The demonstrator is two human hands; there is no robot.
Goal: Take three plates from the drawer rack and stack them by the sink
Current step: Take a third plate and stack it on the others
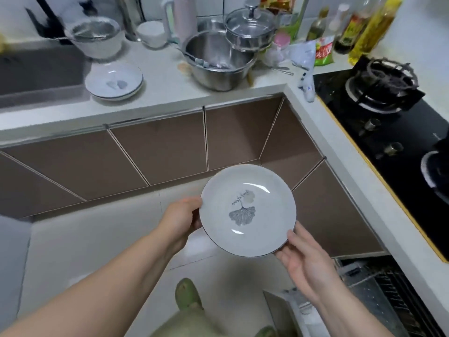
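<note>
The person holds a white plate (pixel 247 210) up in the air, in front of the brown cupboard doors (pixel 155 154). It has a grey leaf picture in the middle. The left hand (pixel 181 221) grips its left edge with closed fingers. The right hand (pixel 303 259) holds the lower right edge, fingers curled under it. Two more plates (pixel 113 82) sit stacked on the tabletop (pixel 165 76), just beside the sink (pixel 36 76).

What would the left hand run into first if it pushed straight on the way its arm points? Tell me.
The plate it already grips at the rim. Past that, the left hand would probably reach the brown cabinet fronts under the stove counter; depth is unclear.
</note>
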